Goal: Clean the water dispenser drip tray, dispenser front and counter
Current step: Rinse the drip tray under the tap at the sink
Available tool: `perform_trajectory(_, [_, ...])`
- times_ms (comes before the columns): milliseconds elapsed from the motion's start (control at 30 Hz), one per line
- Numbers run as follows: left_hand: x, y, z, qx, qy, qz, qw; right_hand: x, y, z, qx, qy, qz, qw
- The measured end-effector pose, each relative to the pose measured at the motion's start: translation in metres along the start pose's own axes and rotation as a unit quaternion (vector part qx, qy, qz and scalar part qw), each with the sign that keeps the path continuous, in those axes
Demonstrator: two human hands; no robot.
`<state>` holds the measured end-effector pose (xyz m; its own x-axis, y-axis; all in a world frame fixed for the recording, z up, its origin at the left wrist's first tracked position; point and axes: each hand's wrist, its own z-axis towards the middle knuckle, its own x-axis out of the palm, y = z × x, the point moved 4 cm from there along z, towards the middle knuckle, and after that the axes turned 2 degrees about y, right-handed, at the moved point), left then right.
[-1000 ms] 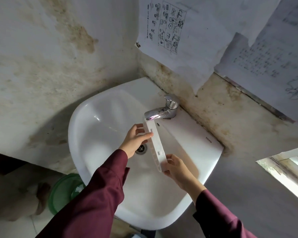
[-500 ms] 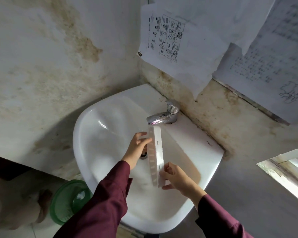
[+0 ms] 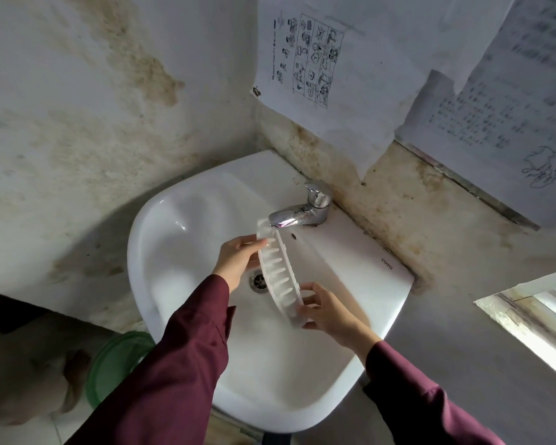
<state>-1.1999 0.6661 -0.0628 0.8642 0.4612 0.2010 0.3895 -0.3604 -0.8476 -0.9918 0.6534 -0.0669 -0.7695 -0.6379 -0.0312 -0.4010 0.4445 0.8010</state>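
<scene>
While we hold the white slotted drip tray [image 3: 278,274] over the white sink [image 3: 180,239], its far end sits right under the chrome tap [image 3: 297,215] spout and the rest hangs above the drain [image 3: 259,281]. Our left hand [image 3: 238,261] grips the upper part, thumb along the slotted face and fingers curled behind. Our right hand [image 3: 326,311] pinches the lower end, fingers wrapped round the edge. We can't tell if water's running. Both sleeves are maroon. Printed papers [image 3: 315,62] hang on the stained wall, and a green basin [image 3: 116,364] sits on the floor left of the sink.
</scene>
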Motion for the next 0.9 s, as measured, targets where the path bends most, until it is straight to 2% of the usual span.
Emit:
perform_trajectory(233, [-0.006, 0.009, -0.014, 0.018, 0.006, 0.014, 1.000, 0.012, -0.021, 0.003, 0.004, -0.045, -0.025, 0.999])
perform_trajectory(367, [-0.009, 0.006, -0.016, 0.037, -0.039, -0.002, 0.999, 0.013, -0.019, 0.006, 0.002, -0.068, -0.027, 0.997])
perform_trajectory(533, [-0.019, -0.014, -0.010, 0.061, -0.106, -0.041, 0.992, 0.010, 0.022, 0.020, -0.059, -0.120, -0.159, 0.978])
perform_trajectory(600, [-0.020, -0.019, -0.010, 0.071, -0.141, -0.044, 0.986, 0.019, 0.037, 0.025, -0.104, -0.112, -0.236, 0.960])
perform_trajectory(700, [-0.018, -0.020, -0.012, 0.074, -0.182, -0.028, 0.980, 0.036, 0.048, 0.031, -0.138, -0.091, -0.272, 0.948])
perform_trajectory(800, [-0.014, -0.024, -0.015, 0.080, -0.177, -0.026, 0.981, 0.031, 0.054, 0.040, -0.138, -0.112, -0.283, 0.942])
perform_trajectory(900, [-0.014, -0.031, -0.015, 0.069, -0.155, -0.044, 0.984, 0.027, 0.056, 0.047, -0.124, -0.047, -0.256, 0.957])
